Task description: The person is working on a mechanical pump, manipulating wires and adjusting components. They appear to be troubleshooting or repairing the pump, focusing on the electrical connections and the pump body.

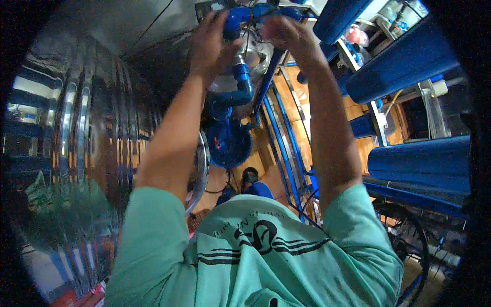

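Both my arms reach up to blue pipework at the top of the head view. My left hand (210, 47) is raised beside a blue pipe fitting (234, 21), its thumb spread from its fingers and nothing visible in it. Motion blurs my right hand (287, 34), which is by the right part of that pipework, so its grip is unclear. Thin dark wires (249, 31) hang between the hands. Below them, a metal coupling (240, 55) joins a bent blue pipe (241, 91). This leads down toward a round blue pump-like body (232, 146) with a small red part.
A shiny metal tank (76, 133) fills the left side. Large blue cylinders (404, 61) lie on a metal frame (379, 116) at right. Blue rails (284, 138) run above the wood-look floor (294, 87). A dark wheel (409, 240) stands at lower right.
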Demonstrator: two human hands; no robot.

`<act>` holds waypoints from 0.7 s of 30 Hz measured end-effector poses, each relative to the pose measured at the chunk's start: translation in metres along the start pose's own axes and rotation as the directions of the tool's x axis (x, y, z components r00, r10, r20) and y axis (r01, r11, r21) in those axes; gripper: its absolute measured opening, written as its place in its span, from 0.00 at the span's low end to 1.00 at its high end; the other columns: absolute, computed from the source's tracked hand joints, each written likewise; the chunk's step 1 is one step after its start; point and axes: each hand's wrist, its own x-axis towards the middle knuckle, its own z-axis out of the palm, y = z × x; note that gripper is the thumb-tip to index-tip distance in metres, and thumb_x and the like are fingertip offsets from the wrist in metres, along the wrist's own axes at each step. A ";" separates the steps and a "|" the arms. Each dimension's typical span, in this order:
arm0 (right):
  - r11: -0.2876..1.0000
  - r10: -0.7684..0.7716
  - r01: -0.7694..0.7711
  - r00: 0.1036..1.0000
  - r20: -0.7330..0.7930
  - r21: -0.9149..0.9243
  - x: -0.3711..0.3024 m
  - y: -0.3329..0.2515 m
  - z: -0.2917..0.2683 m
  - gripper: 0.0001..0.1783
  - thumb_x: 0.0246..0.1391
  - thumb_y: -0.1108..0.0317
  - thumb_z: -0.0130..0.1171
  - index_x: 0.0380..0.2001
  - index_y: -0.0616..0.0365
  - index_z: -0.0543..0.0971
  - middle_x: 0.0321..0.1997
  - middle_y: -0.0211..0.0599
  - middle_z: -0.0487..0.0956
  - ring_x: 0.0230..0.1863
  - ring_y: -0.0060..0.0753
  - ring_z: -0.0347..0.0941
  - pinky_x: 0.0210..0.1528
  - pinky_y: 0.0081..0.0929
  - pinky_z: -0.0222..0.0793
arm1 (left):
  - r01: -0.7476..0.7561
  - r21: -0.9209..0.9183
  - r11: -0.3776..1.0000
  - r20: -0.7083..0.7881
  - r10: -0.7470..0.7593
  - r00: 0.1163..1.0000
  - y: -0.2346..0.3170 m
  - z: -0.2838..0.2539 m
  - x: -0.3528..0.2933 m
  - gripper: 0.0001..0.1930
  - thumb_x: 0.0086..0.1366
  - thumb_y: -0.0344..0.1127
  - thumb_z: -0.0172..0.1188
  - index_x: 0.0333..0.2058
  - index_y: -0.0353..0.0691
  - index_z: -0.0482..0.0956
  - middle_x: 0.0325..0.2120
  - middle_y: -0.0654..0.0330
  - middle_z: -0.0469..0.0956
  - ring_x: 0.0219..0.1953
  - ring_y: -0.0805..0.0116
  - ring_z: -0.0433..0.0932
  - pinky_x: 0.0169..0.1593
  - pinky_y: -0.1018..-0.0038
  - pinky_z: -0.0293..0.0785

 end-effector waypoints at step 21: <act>0.361 -0.484 0.370 0.859 0.168 -0.856 -0.125 0.068 0.076 0.21 0.53 0.55 0.62 0.49 0.50 0.77 0.55 0.46 0.73 0.56 0.56 0.69 0.56 0.44 0.66 | 0.706 0.332 0.626 0.795 -0.588 0.147 0.030 -0.060 -0.433 0.18 0.58 0.39 0.54 0.46 0.40 0.76 0.44 0.44 0.78 0.46 0.45 0.77 0.50 0.57 0.73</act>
